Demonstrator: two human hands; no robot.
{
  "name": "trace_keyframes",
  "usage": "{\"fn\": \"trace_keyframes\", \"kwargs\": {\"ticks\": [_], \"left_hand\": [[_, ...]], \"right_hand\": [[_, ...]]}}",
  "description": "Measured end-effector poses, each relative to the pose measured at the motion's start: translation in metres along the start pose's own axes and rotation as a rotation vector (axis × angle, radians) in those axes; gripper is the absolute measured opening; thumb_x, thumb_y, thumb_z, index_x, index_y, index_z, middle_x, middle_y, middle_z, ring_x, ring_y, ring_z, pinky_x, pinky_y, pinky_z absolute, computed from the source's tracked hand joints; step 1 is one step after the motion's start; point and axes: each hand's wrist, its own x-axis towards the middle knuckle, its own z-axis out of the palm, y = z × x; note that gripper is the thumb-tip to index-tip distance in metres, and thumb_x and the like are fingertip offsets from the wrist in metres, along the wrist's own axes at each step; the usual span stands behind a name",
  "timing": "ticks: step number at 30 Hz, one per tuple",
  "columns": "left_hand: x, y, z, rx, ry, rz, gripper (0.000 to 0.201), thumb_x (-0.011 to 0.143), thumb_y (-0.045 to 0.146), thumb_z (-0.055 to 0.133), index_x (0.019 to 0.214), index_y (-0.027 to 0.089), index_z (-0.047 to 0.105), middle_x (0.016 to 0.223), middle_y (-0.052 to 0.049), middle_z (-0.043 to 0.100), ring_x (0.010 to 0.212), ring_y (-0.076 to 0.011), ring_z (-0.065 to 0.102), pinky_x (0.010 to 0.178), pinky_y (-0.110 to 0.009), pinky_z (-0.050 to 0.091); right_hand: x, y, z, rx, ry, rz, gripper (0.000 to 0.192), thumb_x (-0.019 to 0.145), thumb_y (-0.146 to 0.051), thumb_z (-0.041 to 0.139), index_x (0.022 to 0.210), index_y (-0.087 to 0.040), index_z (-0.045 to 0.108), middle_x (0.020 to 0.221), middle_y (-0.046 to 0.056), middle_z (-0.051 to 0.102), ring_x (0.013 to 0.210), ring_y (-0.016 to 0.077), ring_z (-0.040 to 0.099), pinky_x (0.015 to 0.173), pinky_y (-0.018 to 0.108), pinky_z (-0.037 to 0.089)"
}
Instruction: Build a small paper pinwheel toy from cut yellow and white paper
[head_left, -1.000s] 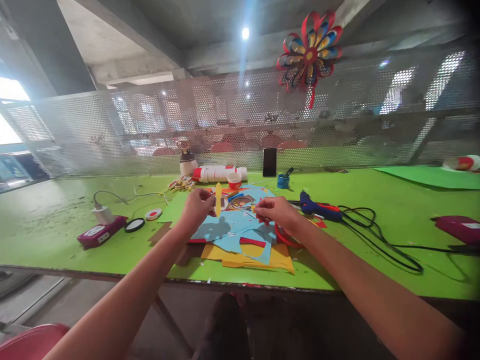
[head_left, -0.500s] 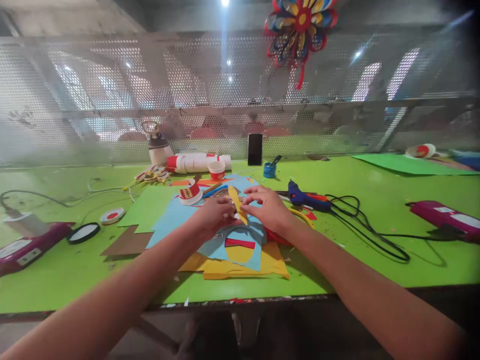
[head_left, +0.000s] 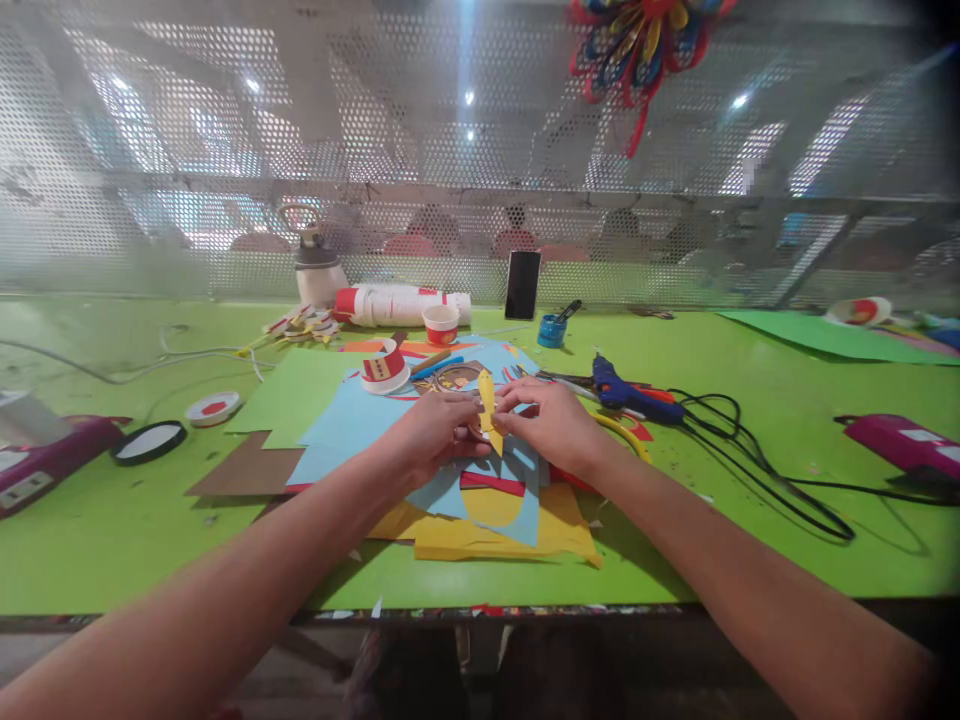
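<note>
Between my two hands a narrow yellow paper piece (head_left: 489, 410) with pointed ends stands nearly upright. My left hand (head_left: 442, 432) is closed at its left side, with something small and pale partly hidden by the fingers. From the right, my right hand (head_left: 546, 418) pinches the yellow piece between thumb and fingers. Below them lie light blue paper sheets (head_left: 352, 410) and folded yellow paper (head_left: 480, 548). A yellow round cutout (head_left: 491, 507) with a red strip rests on the blue sheet.
Right of my hands lies a blue glue gun (head_left: 630, 390) with a looping black cord (head_left: 772, 480). Paper cups (head_left: 385, 370), a blue paint jar (head_left: 552, 331), a phone (head_left: 523, 285) and a bottle (head_left: 319, 272) stand farther back. Purple power strips (head_left: 900, 443) lie at both sides.
The view has tilted down and shifted slightly left, so the table items appear moved right. Both hands stay on the yellow paper piece, which now stands more upright.
</note>
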Motion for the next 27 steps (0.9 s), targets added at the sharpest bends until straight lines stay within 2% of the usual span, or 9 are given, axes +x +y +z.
{"fn": "trace_keyframes", "kwargs": {"ticks": [5, 9, 12, 19, 23, 27], "left_hand": [[-0.001, 0.0, 0.001, 0.013, 0.03, 0.01, 0.005, 0.064, 0.011, 0.061, 0.069, 0.013, 0.062, 0.062, -0.002, 0.058, 0.047, -0.0079, 0.051, 0.048, -0.022, 0.05], [-0.004, 0.003, 0.003, 0.035, 0.027, 0.027, 0.005, 0.066, 0.014, 0.061, 0.07, 0.012, 0.064, 0.063, -0.003, 0.06, 0.048, -0.0069, 0.049, 0.048, -0.021, 0.049], [-0.006, 0.004, 0.003, 0.061, 0.022, 0.032, 0.006, 0.065, 0.014, 0.061, 0.069, 0.012, 0.065, 0.062, -0.003, 0.059, 0.049, -0.0075, 0.049, 0.05, -0.021, 0.049], [-0.007, 0.007, 0.004, 0.086, -0.017, 0.065, 0.009, 0.064, 0.013, 0.059, 0.07, 0.014, 0.066, 0.07, -0.004, 0.062, 0.061, -0.0103, 0.054, 0.054, -0.019, 0.047], [-0.009, 0.009, 0.004, 0.057, 0.003, 0.073, 0.009, 0.063, 0.013, 0.061, 0.071, 0.015, 0.065, 0.068, -0.002, 0.061, 0.059, -0.0092, 0.053, 0.055, -0.02, 0.047], [-0.012, 0.012, 0.003, -0.032, -0.01, 0.095, 0.009, 0.069, 0.019, 0.063, 0.076, 0.014, 0.065, 0.068, -0.001, 0.059, 0.059, -0.0087, 0.052, 0.056, -0.02, 0.047]], "right_hand": [[-0.003, -0.007, -0.004, 0.027, 0.031, 0.029, 0.008, 0.072, -0.015, 0.063, 0.068, -0.019, 0.069, 0.088, 0.005, 0.068, 0.09, 0.0207, 0.061, 0.074, 0.031, 0.048], [-0.003, -0.014, -0.009, 0.091, 0.094, 0.094, 0.007, 0.073, -0.015, 0.06, 0.071, -0.018, 0.065, 0.075, 0.002, 0.067, 0.075, 0.0165, 0.061, 0.071, 0.028, 0.048], [-0.002, -0.012, -0.008, 0.156, 0.117, 0.195, 0.003, 0.074, -0.016, 0.06, 0.071, -0.018, 0.059, 0.069, 0.001, 0.063, 0.067, 0.0147, 0.06, 0.061, 0.025, 0.048], [-0.003, -0.009, -0.001, 0.299, -0.01, 0.327, 0.012, 0.078, -0.025, 0.06, 0.077, -0.02, 0.05, 0.057, -0.001, 0.061, 0.044, 0.0114, 0.055, 0.038, 0.021, 0.042], [-0.006, -0.013, -0.001, 0.438, 0.001, 0.361, 0.018, 0.075, -0.024, 0.064, 0.082, -0.02, 0.048, 0.052, -0.006, 0.058, 0.038, 0.0091, 0.052, 0.034, 0.018, 0.038], [-0.007, -0.015, -0.003, 0.579, 0.021, 0.34, 0.023, 0.073, -0.025, 0.067, 0.083, -0.019, 0.047, 0.053, -0.006, 0.058, 0.042, 0.0098, 0.053, 0.034, 0.019, 0.041]]}}
